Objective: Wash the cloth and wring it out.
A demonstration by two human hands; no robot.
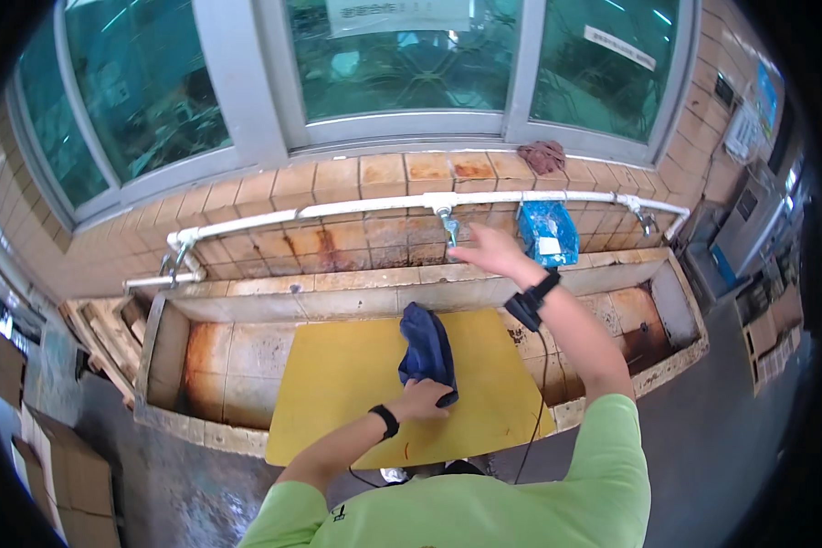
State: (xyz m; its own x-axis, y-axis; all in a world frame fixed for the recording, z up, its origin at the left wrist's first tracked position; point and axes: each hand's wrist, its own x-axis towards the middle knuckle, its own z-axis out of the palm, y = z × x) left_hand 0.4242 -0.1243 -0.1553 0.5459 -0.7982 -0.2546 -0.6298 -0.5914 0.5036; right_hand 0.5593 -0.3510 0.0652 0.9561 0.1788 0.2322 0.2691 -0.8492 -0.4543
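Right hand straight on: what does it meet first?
Likely the metal tap below the white pipe, close beside the right hand; depth is unclear, so they may already touch.

Silver-framed windows [402, 78] above rust-stained tiled wall [265, 245], grey floor [703, 420].

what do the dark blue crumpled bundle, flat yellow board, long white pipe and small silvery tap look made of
Dark blue crumpled bundle: almost certainly fabric, matte, with soft folds.
Flat yellow board: possibly plastic or painted wood; even-coloured, no visible grain.
Long white pipe: probably plastic, smooth, with thick joint collars.
Small silvery tap: likely metal, judging by its shine.
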